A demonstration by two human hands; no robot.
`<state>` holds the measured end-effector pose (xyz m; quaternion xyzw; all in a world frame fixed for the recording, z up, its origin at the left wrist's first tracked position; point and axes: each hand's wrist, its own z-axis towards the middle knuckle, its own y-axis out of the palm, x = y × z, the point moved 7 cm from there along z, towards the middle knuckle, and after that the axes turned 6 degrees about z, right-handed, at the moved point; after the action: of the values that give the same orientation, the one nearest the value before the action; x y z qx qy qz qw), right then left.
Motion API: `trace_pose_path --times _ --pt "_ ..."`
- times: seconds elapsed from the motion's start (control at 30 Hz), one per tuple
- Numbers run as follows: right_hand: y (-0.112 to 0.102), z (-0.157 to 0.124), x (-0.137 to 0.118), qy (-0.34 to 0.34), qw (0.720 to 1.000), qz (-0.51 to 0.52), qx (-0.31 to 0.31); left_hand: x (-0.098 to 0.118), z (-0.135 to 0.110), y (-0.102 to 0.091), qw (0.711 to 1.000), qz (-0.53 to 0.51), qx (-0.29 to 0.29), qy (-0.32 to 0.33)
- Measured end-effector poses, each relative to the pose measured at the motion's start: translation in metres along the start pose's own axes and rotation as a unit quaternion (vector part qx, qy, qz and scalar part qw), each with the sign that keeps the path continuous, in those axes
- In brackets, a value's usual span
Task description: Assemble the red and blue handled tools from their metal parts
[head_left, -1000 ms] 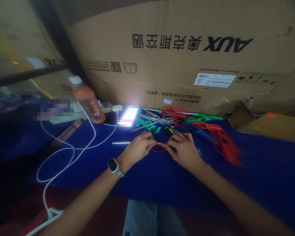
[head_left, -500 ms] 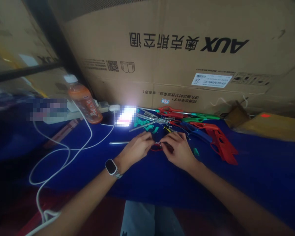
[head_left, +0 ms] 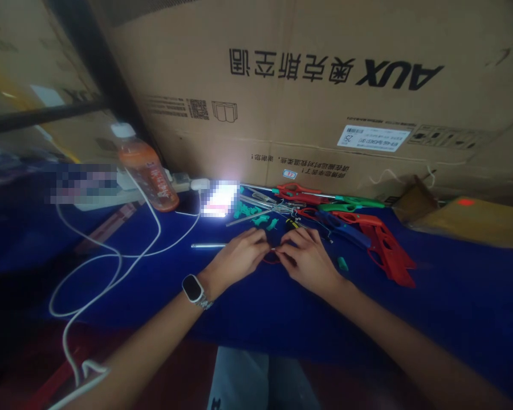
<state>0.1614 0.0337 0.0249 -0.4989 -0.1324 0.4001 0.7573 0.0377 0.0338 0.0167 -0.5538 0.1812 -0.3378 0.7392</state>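
Note:
My left hand [head_left: 239, 257], with a watch on its wrist, and my right hand [head_left: 305, 259] meet over the blue cloth [head_left: 431, 296]. Both have their fingers pinched together on a small red piece [head_left: 272, 259] that lies between them; most of it is hidden by the fingers. Just behind my hands lie several small green plastic parts [head_left: 256, 215], thin metal rods [head_left: 256, 206], and red [head_left: 385, 245], green and blue plastic handle parts.
A large cardboard box [head_left: 325, 85] stands along the back. An orange drink bottle [head_left: 147, 171], a power strip with white cables [head_left: 111, 262], a lit phone screen [head_left: 220, 200] and a loose metal rod [head_left: 208, 246] lie to the left. Brown cardboard pieces [head_left: 470, 219] sit at the right.
My hands have closed in on each other, so less of the red piece shows between them. The view has shifted slightly.

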Motion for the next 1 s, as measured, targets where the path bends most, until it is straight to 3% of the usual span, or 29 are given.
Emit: trace_pose_path --times 0.23,0.5,0.67,1.0 --pt "0.000 -0.008 -0.010 -0.045 0.997 -0.046 -0.036 -0.005 -0.002 0.002 1.000 -0.027 0.001 -0.013" --pt "-0.002 -0.010 -0.016 -0.051 0.992 -0.097 -0.061 -0.029 -0.006 0.000 0.986 -0.160 0.031 -0.027" --pt "-0.003 -0.009 -0.014 -0.050 0.994 -0.080 -0.058 -0.037 -0.008 0.002 0.988 -0.150 0.013 -0.031" --pt "-0.002 -0.008 -0.012 -0.041 0.995 -0.070 -0.064 -0.029 -0.007 -0.012 0.991 -0.127 -0.025 -0.024"
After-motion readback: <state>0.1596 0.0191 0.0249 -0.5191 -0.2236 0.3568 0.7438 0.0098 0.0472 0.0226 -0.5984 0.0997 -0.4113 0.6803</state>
